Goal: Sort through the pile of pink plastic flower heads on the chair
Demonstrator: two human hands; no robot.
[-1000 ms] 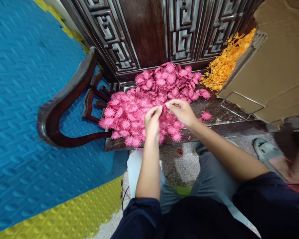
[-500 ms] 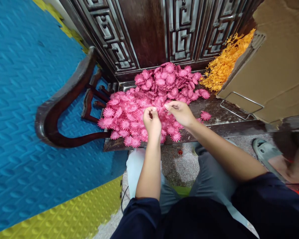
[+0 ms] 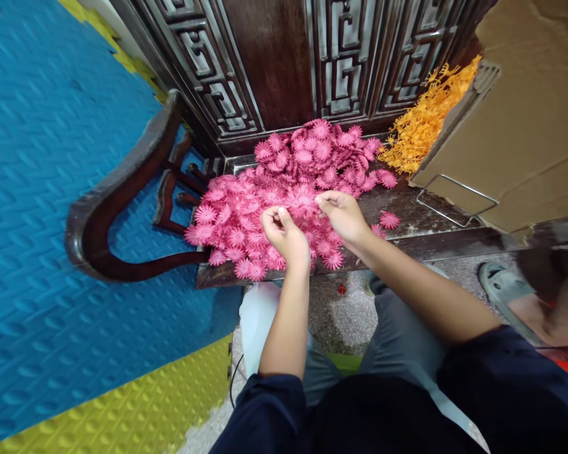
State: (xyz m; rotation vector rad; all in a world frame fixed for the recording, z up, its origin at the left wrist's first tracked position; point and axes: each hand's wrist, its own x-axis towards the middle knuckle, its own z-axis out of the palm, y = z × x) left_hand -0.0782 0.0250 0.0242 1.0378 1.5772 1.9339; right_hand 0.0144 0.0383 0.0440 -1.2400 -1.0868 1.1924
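Note:
Pink flower-shaped pieces (image 3: 236, 236) lie heaped on a dark wooden bench (image 3: 407, 221). Over the front of the heap is my left hand (image 3: 285, 234), its thumb and fingers pinched together; what they grip, if anything, is too small to tell. My right hand (image 3: 343, 214) is just to the right, also pinched, with its fingertips by a pink flower piece (image 3: 303, 197) between the hands. Whether that piece is held or lies on the heap is unclear. The two hands are apart.
Orange pieces (image 3: 414, 129) are piled at the back right, beside a large cardboard sheet (image 3: 515, 126) and a metal wire loop (image 3: 457, 200). A curved wooden armrest (image 3: 94, 221) borders the left. Another person's foot in a grey shoe (image 3: 506, 296) is at the right.
My left hand has moved slightly left, widening the gap between the hands. My right hand has hardly moved.

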